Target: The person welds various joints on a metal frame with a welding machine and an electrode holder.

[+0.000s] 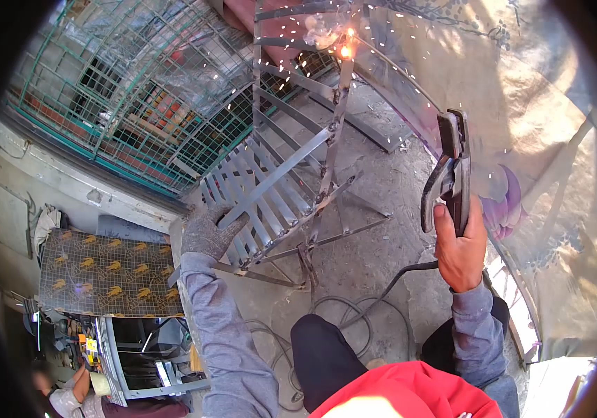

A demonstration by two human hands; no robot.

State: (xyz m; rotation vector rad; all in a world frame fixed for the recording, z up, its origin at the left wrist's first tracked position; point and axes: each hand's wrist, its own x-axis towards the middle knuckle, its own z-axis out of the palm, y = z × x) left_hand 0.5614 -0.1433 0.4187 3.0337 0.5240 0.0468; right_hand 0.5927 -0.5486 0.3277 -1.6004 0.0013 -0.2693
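Note:
A slatted metal chair frame (324, 174) stands on the concrete floor in front of me. My left hand (209, 235), in a grey glove, is closed around the near end of a flat metal bar (281, 179) that crosses the frame. My bare right hand (463, 244) grips a black welding electrode holder (456, 157). From its jaws a thin welding rod (404, 74) runs up to the back of the frame. A bright orange arc (346, 51) glows at the rod's tip, with sparks and some smoke around it.
A welding cable (399, 284) loops over the floor by my knees. Green wire mesh (138, 104) stands at the left, and a patterned sheet (521, 132) hangs at the right. A person (79, 390) is beside a metal frame at lower left. A loose flat bar (364, 129) lies behind the chair frame.

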